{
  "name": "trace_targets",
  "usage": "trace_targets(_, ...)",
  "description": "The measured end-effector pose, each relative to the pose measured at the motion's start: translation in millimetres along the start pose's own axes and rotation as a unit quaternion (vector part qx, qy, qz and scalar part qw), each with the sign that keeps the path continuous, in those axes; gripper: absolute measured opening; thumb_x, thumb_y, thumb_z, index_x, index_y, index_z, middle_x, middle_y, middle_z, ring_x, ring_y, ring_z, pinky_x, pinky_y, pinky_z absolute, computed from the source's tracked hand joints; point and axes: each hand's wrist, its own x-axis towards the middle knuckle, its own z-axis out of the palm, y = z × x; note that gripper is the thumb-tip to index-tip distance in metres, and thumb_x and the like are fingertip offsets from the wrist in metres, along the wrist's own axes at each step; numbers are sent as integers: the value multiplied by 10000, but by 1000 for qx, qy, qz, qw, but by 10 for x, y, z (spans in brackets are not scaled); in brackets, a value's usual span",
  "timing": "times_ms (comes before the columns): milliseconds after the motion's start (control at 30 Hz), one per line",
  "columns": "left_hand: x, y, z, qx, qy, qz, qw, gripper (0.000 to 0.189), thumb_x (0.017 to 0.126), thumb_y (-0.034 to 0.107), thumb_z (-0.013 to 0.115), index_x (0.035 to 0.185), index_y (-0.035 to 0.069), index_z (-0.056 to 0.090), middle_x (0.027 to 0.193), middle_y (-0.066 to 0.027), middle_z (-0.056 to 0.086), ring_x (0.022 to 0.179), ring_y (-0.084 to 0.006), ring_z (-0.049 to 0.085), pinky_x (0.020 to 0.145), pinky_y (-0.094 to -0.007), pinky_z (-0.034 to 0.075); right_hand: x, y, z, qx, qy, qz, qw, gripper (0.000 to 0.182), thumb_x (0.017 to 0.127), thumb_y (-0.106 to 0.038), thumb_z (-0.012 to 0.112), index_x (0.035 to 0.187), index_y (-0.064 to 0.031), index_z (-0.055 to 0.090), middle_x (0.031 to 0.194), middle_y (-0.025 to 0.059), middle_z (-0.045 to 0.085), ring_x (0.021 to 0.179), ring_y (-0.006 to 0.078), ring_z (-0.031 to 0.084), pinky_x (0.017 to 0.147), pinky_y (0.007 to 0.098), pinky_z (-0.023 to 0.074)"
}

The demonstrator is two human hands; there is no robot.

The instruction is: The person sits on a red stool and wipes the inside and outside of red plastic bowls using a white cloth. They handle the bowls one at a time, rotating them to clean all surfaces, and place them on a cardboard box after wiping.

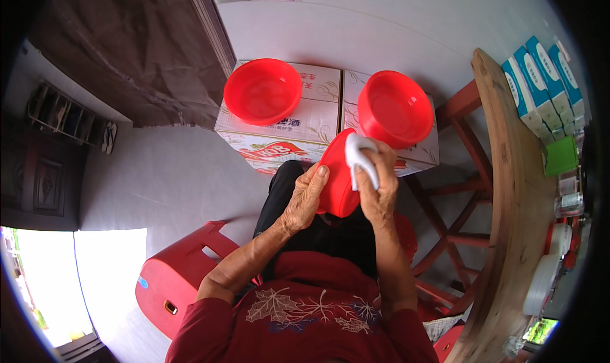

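Above my lap, my left hand (pixel 307 196) grips the rim of a red plastic bowl (pixel 334 184), thumb on the near side. The bowl is tipped on its edge. My right hand (pixel 381 184) presses a folded white cloth (pixel 357 155) against the bowl's right side. Ahead of me, a wide red basin (pixel 263 92) sits on the left cardboard box (pixel 314 115). On the right cardboard box (pixel 351 91) stands another red bowl shape (pixel 395 106), deep-sided, perhaps several stacked; I cannot tell.
To my right runs a wooden table (pixel 519 205) bearing tissue packs (pixel 538 81), a green container (pixel 561 155) and white containers (pixel 543 282). Its red-brown legs (pixel 469 239) reach beside the boxes. A red plastic stool (pixel 186 277) is at my left. Slippers (pixel 109 138) lie by a rack (pixel 64 117).
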Motion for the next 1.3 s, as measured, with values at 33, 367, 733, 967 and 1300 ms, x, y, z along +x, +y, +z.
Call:
trace_targets(33, -2, -1, -6, 11, -5, 7, 1000, 382, 987, 278, 439, 1262, 24, 515, 1111, 13, 575, 1016, -48, 499, 905, -222, 413, 39, -70, 13, -35, -5, -71, 997, 222, 761, -118, 655, 973, -60, 623, 1091, 114, 568, 999, 282, 503, 891, 390, 370)
trace_targets(367, -66, 112, -22, 145, -40, -12, 989, 425, 969, 334, 472, 1251, 21, 522, 1052, 17, 583, 980, -48, 487, 890, -226, 393, 86, 54, -86, 139, 13, 116, 983, 159, 842, -116, 628, 959, -14, 593, 972, 86, 578, 747, 147, 559, 607, 276, 457)
trace_targets(733, -77, 115, 4, 121, -38, -2, 992, 428, 965, 341, 477, 1234, 11, 530, 1072, -7, 587, 990, -70, 501, 893, -246, 403, 112, -66, -109, -33, -18, -78, 996, 157, 758, -94, 670, 907, -58, 636, 928, 74, 595, 884, 265, 548, 806, 365, 403)
trace_targets(967, -148, 212, 15, 127, -42, -10, 991, 489, 941, 404, 501, 1223, 5, 535, 1068, -22, 592, 985, -83, 516, 890, -258, 412, 55, 65, -229, 163, 38, 141, 976, 235, 903, -216, 586, 1007, -5, 589, 774, 19, 588, 609, 64, 493, 523, 212, 410)
trace_targets(1300, -110, 202, -37, 43, -14, 17, 999, 503, 945, 389, 483, 1268, 4, 485, 1158, -65, 575, 1049, -136, 534, 907, -296, 436, -180, 335, -180, 142, 96, 231, 958, 402, 930, -395, 505, 1026, -10, 573, 716, 14, 513, 618, 91, 476, 490, 239, 389)
